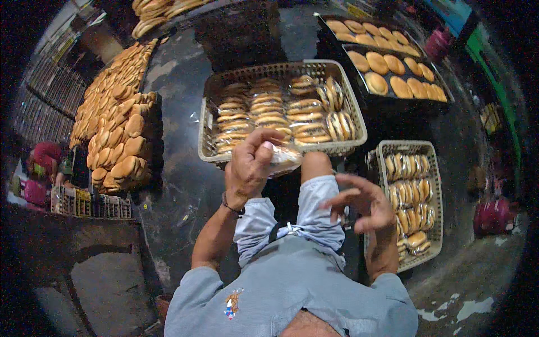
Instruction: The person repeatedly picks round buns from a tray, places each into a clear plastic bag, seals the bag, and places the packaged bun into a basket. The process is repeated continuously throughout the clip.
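My left hand (250, 160), with a dark bracelet at its wrist, is closed on a clear plastic-wrapped bun (286, 161). It holds the bun just over the near rim of a large pale plastic crate (359, 126), above my lap. Inside the crate, rows of wrapped buns (268, 109) stand packed side by side, some showing a dark filling. Apart from the bun, my right hand (365, 205) hovers above my right thigh with its fingers spread and nothing in it. A narrower crate (435, 224) of wrapped buns (412, 194) lies beside that hand.
Loose unwrapped buns (120, 129) are heaped at the left, and more bread (160, 12) lies at the far edge. Dark trays of round buns (387, 64) stand at the far right. Another person (48, 160) is at the left, near small crates (73, 201).
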Motion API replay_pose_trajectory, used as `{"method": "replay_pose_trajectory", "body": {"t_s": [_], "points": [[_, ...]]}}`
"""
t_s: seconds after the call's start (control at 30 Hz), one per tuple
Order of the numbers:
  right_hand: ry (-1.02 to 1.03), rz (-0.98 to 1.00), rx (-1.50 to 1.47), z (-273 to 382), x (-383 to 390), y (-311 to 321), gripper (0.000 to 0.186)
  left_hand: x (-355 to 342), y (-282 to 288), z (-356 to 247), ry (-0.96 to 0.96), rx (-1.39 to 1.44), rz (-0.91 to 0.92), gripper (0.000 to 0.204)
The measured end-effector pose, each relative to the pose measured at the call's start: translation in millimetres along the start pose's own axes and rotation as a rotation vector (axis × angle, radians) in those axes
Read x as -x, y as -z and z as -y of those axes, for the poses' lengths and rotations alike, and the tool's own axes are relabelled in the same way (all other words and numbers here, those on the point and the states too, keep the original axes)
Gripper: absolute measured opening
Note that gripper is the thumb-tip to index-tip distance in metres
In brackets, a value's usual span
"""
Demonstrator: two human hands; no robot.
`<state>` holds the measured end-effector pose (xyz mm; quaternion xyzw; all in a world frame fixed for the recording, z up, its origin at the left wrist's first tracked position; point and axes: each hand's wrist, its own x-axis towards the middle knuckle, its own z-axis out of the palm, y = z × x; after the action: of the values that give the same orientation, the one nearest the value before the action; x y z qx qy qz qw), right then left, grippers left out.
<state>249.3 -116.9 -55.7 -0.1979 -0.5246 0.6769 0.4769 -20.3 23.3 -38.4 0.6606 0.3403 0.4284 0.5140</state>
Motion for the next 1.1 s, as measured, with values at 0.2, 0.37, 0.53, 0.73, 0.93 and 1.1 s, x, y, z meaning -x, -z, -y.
{"method": "replay_pose_trajectory", "body": {"t_s": [0.2,0.37,0.53,0.73,0.93,1.1], "points": [[-0.315,0.332,-0.25,45.5,-84.1,-51.6,0.109,12.7,16.2,-23.4,-0.17,-0.084,-0.064,0.041],[-0.365,0.127,-0.031,41.1,-119.3,-46.4,0.096,22.1,22.0,-39.5,-0.165,-0.075,-0.105,0.059],[-0.222,-0.105,0.32,35.4,-126.0,-53.8,0.091,23.6,22.7,-36.1,-0.147,-0.004,-0.144,0.04],[0.112,-0.26,0.889,20.9,-124.5,-62.6,0.069,20.1,20.5,-30.4,-0.171,-0.089,-0.144,0.053],[0.13,-0.326,1.157,-15.3,-131.8,-42.6,0.07,15.8,14.2,-23.3,-0.177,-0.071,-0.165,0.036],[0.141,-0.501,1.29,-37.7,-130.4,-29.1,0.08,-5.0,12.2,18.7,0.039,0.352,-0.265,0.038]]}}
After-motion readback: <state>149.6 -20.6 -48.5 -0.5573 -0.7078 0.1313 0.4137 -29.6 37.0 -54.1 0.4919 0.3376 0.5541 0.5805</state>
